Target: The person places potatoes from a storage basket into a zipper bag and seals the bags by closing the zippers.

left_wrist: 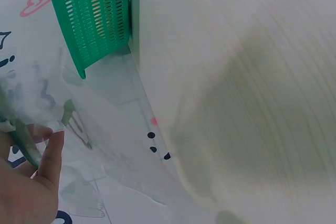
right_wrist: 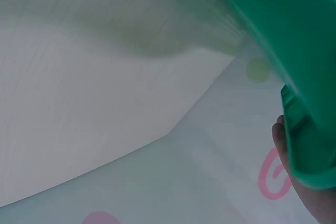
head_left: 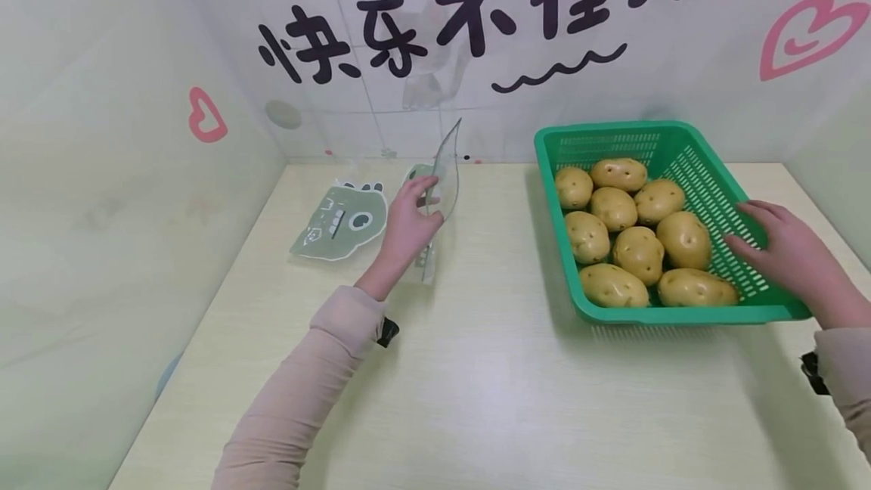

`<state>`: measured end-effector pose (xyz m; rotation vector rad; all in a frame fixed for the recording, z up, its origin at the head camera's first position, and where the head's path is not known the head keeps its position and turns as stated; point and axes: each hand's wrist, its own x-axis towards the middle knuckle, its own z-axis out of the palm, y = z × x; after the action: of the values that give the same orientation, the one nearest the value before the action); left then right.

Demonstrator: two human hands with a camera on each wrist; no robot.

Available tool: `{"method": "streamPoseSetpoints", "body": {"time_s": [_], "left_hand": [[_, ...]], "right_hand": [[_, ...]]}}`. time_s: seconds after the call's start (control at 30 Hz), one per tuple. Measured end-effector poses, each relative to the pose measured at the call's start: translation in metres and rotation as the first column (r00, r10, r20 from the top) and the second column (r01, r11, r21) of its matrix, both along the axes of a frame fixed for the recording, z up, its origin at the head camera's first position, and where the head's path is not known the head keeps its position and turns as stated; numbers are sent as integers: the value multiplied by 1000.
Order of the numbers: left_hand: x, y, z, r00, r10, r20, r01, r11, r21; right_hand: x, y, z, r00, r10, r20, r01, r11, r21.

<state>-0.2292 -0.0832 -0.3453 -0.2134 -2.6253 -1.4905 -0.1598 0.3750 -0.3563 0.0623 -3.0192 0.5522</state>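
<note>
A pale wood-grain tabletop (head_left: pixel 503 414) is noted, bounded at the rear by a white backdrop sheet (head_left: pixel 503 127). Large black Chinese lettering (head_left: pixel 476 21) is printed across the sheet, with its right part underlined by a black wavy line (head_left: pixel 559 69). A smiling pink heart (head_left: pixel 801 47) is observed at upper right. A smaller pink heart (head_left: pixel 206 116) is recorded at left, near a grey-green round spot (head_left: pixel 283 114). Small dots (head_left: pixel 466 158) are printed low, near the table's rear edge. Pale side sheeting (head_left: pixel 102 172) is seen at left. A blue patch (head_left: pixel 167 376) beside the table's left edge could not be identified.
</note>
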Motion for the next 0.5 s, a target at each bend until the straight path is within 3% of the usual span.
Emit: {"method": "streamPoseSetpoints", "body": {"time_s": [0.2,0.5], "left_hand": [[1,-2,4,1000,-6,11,5,1000,27],[2,-2,8,999,-10,32,9,1000,24]], "right_hand": [[-6,-22,16,998,56,-11,-57,996,-76],[-13,-83,43,987,163,0,-159,967,-199]]}}
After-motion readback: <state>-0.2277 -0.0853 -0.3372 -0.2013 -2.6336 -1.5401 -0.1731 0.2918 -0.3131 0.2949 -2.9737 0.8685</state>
